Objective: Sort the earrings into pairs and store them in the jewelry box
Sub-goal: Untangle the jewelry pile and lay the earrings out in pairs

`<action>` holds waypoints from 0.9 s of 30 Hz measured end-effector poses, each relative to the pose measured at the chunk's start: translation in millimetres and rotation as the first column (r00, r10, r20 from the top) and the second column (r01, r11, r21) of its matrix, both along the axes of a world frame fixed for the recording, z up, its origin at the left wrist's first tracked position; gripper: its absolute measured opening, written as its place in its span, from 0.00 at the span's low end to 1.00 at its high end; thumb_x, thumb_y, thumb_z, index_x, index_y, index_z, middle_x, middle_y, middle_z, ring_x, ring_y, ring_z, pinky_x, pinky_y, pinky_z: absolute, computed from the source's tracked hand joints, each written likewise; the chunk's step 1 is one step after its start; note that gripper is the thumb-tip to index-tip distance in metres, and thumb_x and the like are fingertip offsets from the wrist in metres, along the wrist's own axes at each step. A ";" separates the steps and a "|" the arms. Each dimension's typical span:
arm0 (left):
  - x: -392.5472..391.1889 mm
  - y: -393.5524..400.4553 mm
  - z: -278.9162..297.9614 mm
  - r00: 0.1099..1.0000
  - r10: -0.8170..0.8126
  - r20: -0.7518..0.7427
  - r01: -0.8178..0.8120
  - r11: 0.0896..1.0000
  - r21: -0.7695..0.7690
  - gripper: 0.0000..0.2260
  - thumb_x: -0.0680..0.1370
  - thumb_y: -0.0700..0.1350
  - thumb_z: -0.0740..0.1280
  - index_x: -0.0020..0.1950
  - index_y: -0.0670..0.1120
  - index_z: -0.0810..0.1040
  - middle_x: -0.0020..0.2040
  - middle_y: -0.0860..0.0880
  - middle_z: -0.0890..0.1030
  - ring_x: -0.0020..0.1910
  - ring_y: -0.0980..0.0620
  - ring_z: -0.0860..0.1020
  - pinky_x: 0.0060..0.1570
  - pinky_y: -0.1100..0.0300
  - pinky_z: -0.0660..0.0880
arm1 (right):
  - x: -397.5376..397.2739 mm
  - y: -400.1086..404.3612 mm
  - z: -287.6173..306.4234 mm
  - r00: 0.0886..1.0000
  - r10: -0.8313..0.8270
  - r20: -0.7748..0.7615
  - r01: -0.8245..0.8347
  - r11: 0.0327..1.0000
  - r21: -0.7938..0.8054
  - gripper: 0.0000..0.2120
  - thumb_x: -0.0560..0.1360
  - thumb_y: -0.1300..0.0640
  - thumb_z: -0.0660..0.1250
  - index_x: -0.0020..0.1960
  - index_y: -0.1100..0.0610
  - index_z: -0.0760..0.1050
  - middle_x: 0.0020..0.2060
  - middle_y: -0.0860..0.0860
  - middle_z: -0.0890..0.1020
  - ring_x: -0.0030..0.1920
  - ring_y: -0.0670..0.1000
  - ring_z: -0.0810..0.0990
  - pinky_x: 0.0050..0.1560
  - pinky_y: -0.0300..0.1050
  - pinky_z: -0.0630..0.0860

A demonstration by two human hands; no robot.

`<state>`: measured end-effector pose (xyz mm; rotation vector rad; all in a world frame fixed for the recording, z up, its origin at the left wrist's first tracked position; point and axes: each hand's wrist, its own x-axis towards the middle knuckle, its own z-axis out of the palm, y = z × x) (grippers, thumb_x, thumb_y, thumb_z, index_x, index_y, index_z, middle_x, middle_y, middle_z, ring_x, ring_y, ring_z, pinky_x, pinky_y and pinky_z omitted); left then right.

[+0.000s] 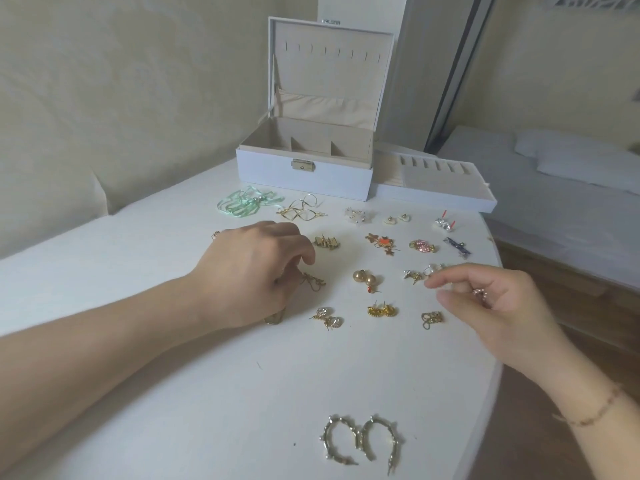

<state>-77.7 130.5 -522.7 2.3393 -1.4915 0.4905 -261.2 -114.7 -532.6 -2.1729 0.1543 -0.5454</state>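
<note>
The earrings lie in small pairs across the white surface [207, 393] in front of me — gold balls [367, 278], gold leafy studs [382, 310], a sparkly pair [327, 317], a pink pair [423, 245], an orange star pair [381, 243], mint-green ribbon ones [239, 202] and twisted gold wire ones [302, 210] nearer the box. Closest to me sit two big studded hoops [362, 441], side by side and just touching. My left hand [252, 275] rests knuckles-up on the surface, fingers curled down over a gold dangly earring [313, 281]; whether I actually grip it, I cannot tell. My right hand [485, 299] hovers at the right edge, fingers curled around a small pearly earring [479, 292]. Behind all this stands the white jewelry box [304, 174] — lid upright, beige compartments showing — with its tray [436, 192] lying just beside it on the right.
</note>
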 end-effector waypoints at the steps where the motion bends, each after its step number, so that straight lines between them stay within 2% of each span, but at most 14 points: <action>1: -0.3 0.0 0.2 1.000 0.000 0.003 0.000 1.000 0.006 0.10 0.72 0.46 0.60 0.48 0.54 0.79 0.44 0.57 0.79 0.42 0.52 0.77 0.30 0.60 0.70 | -3.9 -2.6 0.3 1.000 0.008 -0.005 -0.009 0.996 -0.093 0.13 0.72 0.66 0.71 0.41 0.48 0.83 0.25 0.46 0.62 0.25 0.44 0.60 0.28 0.31 0.61; 3: -0.9 0.2 0.6 1.000 -0.004 0.005 0.004 1.000 0.017 0.10 0.72 0.46 0.60 0.48 0.54 0.78 0.43 0.57 0.79 0.41 0.53 0.76 0.30 0.61 0.67 | -7.9 -2.6 5.9 0.999 0.015 -0.049 -0.028 0.957 -0.287 0.12 0.67 0.63 0.70 0.40 0.45 0.82 0.24 0.45 0.62 0.25 0.43 0.60 0.29 0.30 0.62; 6: -1.9 0.7 1.3 1.000 -0.019 0.009 0.019 1.000 0.024 0.09 0.72 0.45 0.61 0.47 0.54 0.78 0.42 0.57 0.78 0.38 0.54 0.74 0.27 0.64 0.64 | -8.9 -2.8 10.6 0.985 0.020 -0.171 -0.094 0.896 -0.435 0.10 0.68 0.60 0.75 0.41 0.45 0.82 0.26 0.41 0.72 0.26 0.43 0.66 0.29 0.29 0.62; 8: -3.1 0.7 1.6 0.999 -0.022 0.024 0.021 0.999 0.034 0.08 0.72 0.45 0.62 0.47 0.54 0.78 0.42 0.57 0.78 0.38 0.53 0.74 0.27 0.67 0.59 | -8.4 -1.8 12.6 0.978 0.011 -0.209 -0.099 0.903 -0.417 0.07 0.71 0.57 0.74 0.41 0.44 0.82 0.29 0.37 0.76 0.27 0.43 0.70 0.28 0.29 0.62; 9: -4.4 0.5 2.0 0.999 -0.025 0.034 0.024 0.999 0.037 0.08 0.72 0.44 0.62 0.47 0.54 0.78 0.42 0.57 0.78 0.39 0.52 0.75 0.26 0.66 0.60 | -8.4 -1.9 12.6 0.979 0.010 -0.205 -0.095 0.906 -0.411 0.07 0.72 0.55 0.73 0.40 0.42 0.82 0.28 0.39 0.76 0.27 0.43 0.69 0.28 0.30 0.62; 11: -9.4 -0.6 3.8 0.998 -0.043 0.052 0.041 0.999 0.030 0.08 0.72 0.44 0.62 0.47 0.53 0.79 0.42 0.57 0.79 0.40 0.51 0.76 0.27 0.63 0.65 | -7.7 -1.7 10.4 0.986 0.001 -0.164 -0.062 0.928 -0.368 0.06 0.74 0.49 0.69 0.39 0.40 0.81 0.27 0.45 0.76 0.26 0.44 0.68 0.28 0.33 0.62; 13: -18.7 -1.8 7.8 0.995 -0.072 0.065 0.071 0.997 0.015 0.09 0.72 0.45 0.62 0.48 0.53 0.79 0.42 0.57 0.79 0.40 0.51 0.76 0.27 0.61 0.68 | -6.9 -0.9 9.4 0.992 -0.009 -0.129 -0.027 0.961 -0.276 0.09 0.74 0.43 0.62 0.39 0.41 0.79 0.29 0.45 0.79 0.26 0.44 0.70 0.29 0.35 0.65; 16: -34.2 -3.5 13.6 0.989 -0.139 0.056 0.140 0.990 0.001 0.09 0.74 0.48 0.61 0.50 0.53 0.79 0.43 0.57 0.79 0.41 0.52 0.76 0.28 0.60 0.70 | -7.4 0.4 8.0 0.983 0.002 -0.186 -0.062 0.945 -0.320 0.11 0.76 0.38 0.58 0.43 0.41 0.76 0.29 0.48 0.78 0.27 0.47 0.71 0.32 0.46 0.72; 18: -40.0 -4.5 15.4 0.983 -0.176 0.049 0.176 0.984 0.003 0.08 0.75 0.49 0.62 0.50 0.52 0.79 0.43 0.57 0.79 0.41 0.52 0.77 0.29 0.61 0.70 | -10.4 -1.6 11.8 0.976 0.051 -0.214 -0.118 0.943 -0.310 0.03 0.74 0.46 0.65 0.43 0.41 0.77 0.26 0.51 0.72 0.26 0.46 0.67 0.31 0.43 0.69; 20: -42.2 -5.2 16.5 0.980 -0.193 0.047 0.194 0.981 0.000 0.08 0.75 0.50 0.63 0.50 0.53 0.79 0.43 0.58 0.78 0.41 0.52 0.77 0.29 0.60 0.72 | -17.0 -5.4 16.8 0.963 0.116 -0.244 -0.190 0.933 -0.307 0.11 0.72 0.58 0.70 0.43 0.42 0.78 0.25 0.51 0.66 0.25 0.44 0.63 0.31 0.34 0.64; 22: -46.2 -7.5 17.2 0.975 -0.218 0.054 0.216 0.976 0.029 0.07 0.75 0.51 0.64 0.50 0.53 0.79 0.43 0.58 0.78 0.40 0.52 0.76 0.29 0.60 0.72 | -23.1 -4.5 19.0 0.952 0.137 -0.273 -0.230 0.911 -0.344 0.12 0.70 0.60 0.71 0.44 0.41 0.78 0.25 0.49 0.62 0.25 0.44 0.60 0.30 0.30 0.61; 23: -49.9 -10.1 17.2 0.970 -0.236 0.060 0.233 0.971 0.059 0.07 0.74 0.51 0.65 0.50 0.54 0.79 0.43 0.57 0.78 0.40 0.52 0.76 0.29 0.61 0.71 | -24.4 -2.8 19.6 0.951 0.131 -0.282 -0.232 0.902 -0.364 0.11 0.70 0.56 0.71 0.45 0.40 0.78 0.26 0.49 0.61 0.26 0.44 0.60 0.30 0.30 0.60; 25: -59.1 -17.6 16.6 0.959 -0.279 0.050 0.272 0.956 0.112 0.08 0.74 0.53 0.66 0.50 0.54 0.80 0.43 0.57 0.78 0.39 0.52 0.75 0.29 0.61 0.72 | -22.9 -2.0 15.4 0.951 0.107 -0.291 -0.217 0.898 -0.382 0.06 0.69 0.46 0.69 0.46 0.38 0.78 0.26 0.50 0.62 0.26 0.45 0.59 0.29 0.37 0.59; 27: -67.7 -26.2 16.7 0.953 -0.302 0.010 0.298 0.944 0.138 0.09 0.75 0.55 0.65 0.51 0.55 0.79 0.43 0.57 0.78 0.41 0.51 0.76 0.31 0.60 0.73 | -19.9 -1.8 12.3 0.951 0.097 -0.295 -0.213 0.894 -0.395 0.08 0.68 0.39 0.65 0.44 0.39 0.78 0.25 0.51 0.62 0.25 0.46 0.59 0.29 0.42 0.58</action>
